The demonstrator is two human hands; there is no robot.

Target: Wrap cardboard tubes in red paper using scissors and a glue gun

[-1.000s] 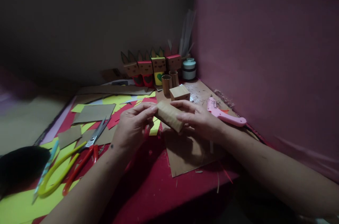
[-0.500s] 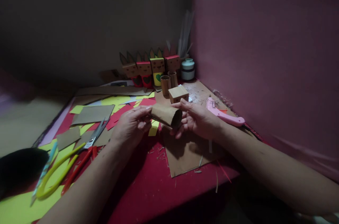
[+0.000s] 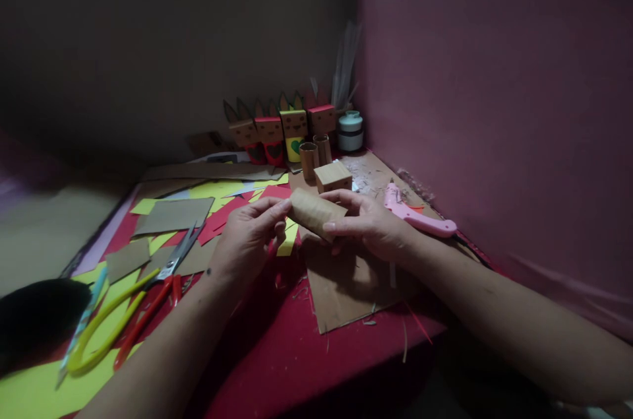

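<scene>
Both hands hold a rolled brown card tube just above the cluttered desk.

The left hand (image 3: 246,241) pinches the near-left end of the cardboard tube (image 3: 315,213) with its fingertips pressed together on it, while the right hand (image 3: 368,224) wraps its grip around the other end — thumb underneath, fingers over the top. The tube lies roughly level, hovering over a flat brown card sheet (image 3: 346,287) on the red desk (image 3: 297,359). Just behind it sits a small cardboard cube (image 3: 334,175); a pink glue gun (image 3: 418,218) lies to the right by the wall. Off to the left, yellow- and red-handled scissors (image 3: 133,300) rest on paper scraps — a row of little box figures (image 3: 281,125) stands at the back.
</scene>
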